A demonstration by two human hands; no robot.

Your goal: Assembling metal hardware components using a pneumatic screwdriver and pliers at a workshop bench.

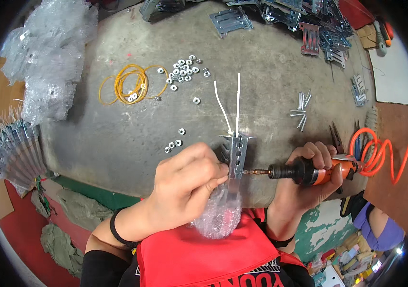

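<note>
Head view: left hand (187,184) pinches a perforated metal bracket (236,158) upright at the table's (118,138) near edge, bubble wrap (218,215) beneath. Right hand (309,179) grips an orange pneumatic driver (309,172), its bit touching the bracket's side. White zip ties (230,107) stand above.

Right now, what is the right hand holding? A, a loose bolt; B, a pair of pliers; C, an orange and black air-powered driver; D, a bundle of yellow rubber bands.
C: the right hand grips an orange and black driver whose bit points at the metal bracket steadied by the left hand.
</note>
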